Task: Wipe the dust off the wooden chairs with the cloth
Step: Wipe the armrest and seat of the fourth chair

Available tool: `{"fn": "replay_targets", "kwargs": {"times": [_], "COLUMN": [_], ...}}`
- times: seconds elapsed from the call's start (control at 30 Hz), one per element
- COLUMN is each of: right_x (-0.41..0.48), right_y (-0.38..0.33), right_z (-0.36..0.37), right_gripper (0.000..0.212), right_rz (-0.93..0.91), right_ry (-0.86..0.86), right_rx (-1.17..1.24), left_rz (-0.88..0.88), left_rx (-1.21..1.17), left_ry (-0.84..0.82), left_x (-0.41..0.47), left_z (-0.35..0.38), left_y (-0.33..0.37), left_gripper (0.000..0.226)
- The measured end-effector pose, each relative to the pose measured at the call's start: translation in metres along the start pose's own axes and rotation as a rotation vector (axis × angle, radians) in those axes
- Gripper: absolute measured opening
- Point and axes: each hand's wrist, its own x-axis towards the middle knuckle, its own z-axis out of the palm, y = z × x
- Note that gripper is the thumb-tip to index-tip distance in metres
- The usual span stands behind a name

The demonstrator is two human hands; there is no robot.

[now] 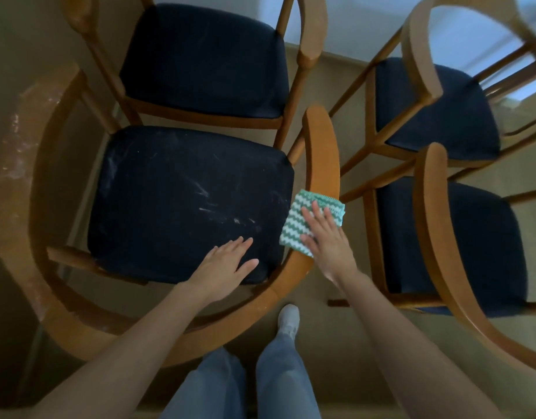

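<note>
Your right hand (330, 243): fingers straight, gripping nothing, pressing the cloth (294, 220) flat on the chair arm (321, 146). Your left hand (223, 267): fingers spread, empty, over the dusty seat (170, 201).

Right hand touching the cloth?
Touching. The head view shows the right hand lying flat on the green-and-white cloth, fingers spread across it, pressing it onto the chair's wooden armrest.

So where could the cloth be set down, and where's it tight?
Free: the near seat ahead of the left hand, and the far seat. Narrow floor between chair pairs. Crowded: the armrest where the right hand presses the cloth.
</note>
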Motion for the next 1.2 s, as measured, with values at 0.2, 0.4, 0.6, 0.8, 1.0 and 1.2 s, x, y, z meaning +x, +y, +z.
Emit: {"fn": "replay_targets", "kwargs": {"times": [0.2,0.4,0.6,0.8,1.0,1.2], "right_x": [0.098,0.161,0.093,0.049,0.126,0.214], "right_y": [0.014,0.006,0.010,0.009,0.016,0.004], "right_z": [-0.057,-0.078,-0.046,-0.022,-0.057,-0.095], "right_gripper": [0.059,0.057,0.054,0.052,0.055,0.056], "right_rz": [0.034,0.074,0.027,-0.007,-0.008,0.000], "right_ry": [-0.013,0.036,0.085,0.110,0.103,0.099], "right_rx": [-0.037,-0.047,0.019,0.056,-0.028,-0.100], "left_rz": [-0.003,-0.020,-0.016,0.022,0.033,0.008], "left_rx": [-0.092,-0.197,-0.208,-0.122,-0.077,-0.081], "left_ry": [0.047,0.135,0.132,0.154,0.220,0.292], "left_x": [0.021,0.036,0.046,0.067,0.096,0.120], "left_z": [-0.001,0.000,0.001,-0.003,-0.019,-0.036], "left_y": [0.013,0.013,0.013,0.021,0.027,0.013], "left_gripper": [0.057,0.056,0.065,0.078,0.062,0.061]}}
